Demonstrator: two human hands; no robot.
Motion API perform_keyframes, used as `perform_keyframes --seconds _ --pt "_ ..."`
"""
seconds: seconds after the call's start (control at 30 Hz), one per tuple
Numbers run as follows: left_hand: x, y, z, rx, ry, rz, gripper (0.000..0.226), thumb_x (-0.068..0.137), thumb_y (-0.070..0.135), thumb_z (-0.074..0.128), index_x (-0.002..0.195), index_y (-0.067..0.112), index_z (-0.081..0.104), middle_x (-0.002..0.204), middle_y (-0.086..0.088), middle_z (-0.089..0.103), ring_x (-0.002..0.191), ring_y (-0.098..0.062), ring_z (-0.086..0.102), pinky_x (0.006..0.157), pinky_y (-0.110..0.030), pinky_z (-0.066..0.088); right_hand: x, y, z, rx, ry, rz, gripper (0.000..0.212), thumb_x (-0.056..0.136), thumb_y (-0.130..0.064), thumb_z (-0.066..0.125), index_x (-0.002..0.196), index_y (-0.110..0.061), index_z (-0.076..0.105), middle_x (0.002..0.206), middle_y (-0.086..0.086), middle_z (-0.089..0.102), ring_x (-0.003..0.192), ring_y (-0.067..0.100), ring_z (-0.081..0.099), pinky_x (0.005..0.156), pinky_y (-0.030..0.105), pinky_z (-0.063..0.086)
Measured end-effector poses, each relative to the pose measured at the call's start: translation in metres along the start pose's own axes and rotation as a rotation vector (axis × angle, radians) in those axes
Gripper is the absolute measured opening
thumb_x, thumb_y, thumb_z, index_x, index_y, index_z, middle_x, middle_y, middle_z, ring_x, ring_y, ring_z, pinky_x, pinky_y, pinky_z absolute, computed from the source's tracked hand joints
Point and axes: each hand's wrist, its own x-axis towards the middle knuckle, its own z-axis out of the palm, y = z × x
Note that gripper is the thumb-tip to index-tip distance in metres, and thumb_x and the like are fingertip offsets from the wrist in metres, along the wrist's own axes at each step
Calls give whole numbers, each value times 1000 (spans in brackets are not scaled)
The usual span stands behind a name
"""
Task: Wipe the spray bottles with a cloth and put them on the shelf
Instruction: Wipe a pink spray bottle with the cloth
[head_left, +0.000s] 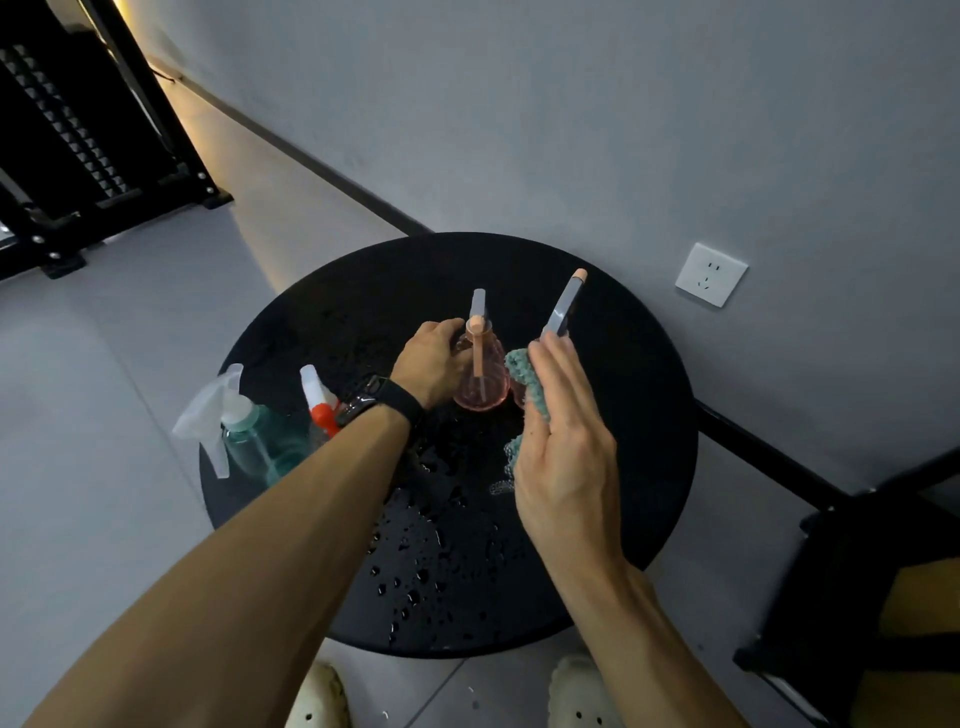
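Gripping the pink bottle (480, 382) with left hand (434, 364); right hand (563, 441), fingers pressed together on teal cloth (527, 379) at three o'clock, should wipe firmly.

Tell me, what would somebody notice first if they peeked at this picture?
Probably the two hands over the round black table: the left hand grips a pink spray bottle in the middle, and the right hand presses a green cloth against a second one beside it. Next, the water drops shining on the near side of the table, and two more bottles at its left edge.
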Motion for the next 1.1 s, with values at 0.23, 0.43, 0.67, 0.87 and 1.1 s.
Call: perform_keyframes --seconds 0.23,0.43,0.67,0.87,1.1 --pt "9 3 2 -45 -18 55 41 99 31 56 138 18 53 130 -12 56 116 -30 56 92 -31 40 1 -2 6 29 17 11 45 96 -7 42 140 -4 44 149 6 41 141 12 30 114 21 27" --pt "-5 15 -2 -190 5 40 36 96 27 61 129 13 56 119 -6 64 111 -26 59 93 -37 47 2 -3 7 41 29 18 44 95 -6 42 139 -3 46 148 8 43 141 15 32 114 17 24" --pt "-36 28 -16 -351 104 10 39 92 38 67 122 17 54 110 6 65 91 -9 62 70 -15 50 6 -4 -4 58 0 97 44 99 -5 43 143 -9 42 152 0 37 141 7 27 110 7 22" --pt "-77 41 -42 -480 151 3 33 91 46 64 108 21 51 102 7 69 91 -10 69 84 -41 58 8 -7 -14 99 8 182 45 100 -7 42 144 -13 42 153 -2 37 144 11 28 113 15 24" --pt "-123 48 -55 -688 225 -53 37 86 60 63 91 25 51 92 -1 72 86 -24 71 81 -51 57 5 -15 -17 164 -91 223 43 101 -10 43 143 -17 44 149 -5 42 137 5 36 100 1 30"
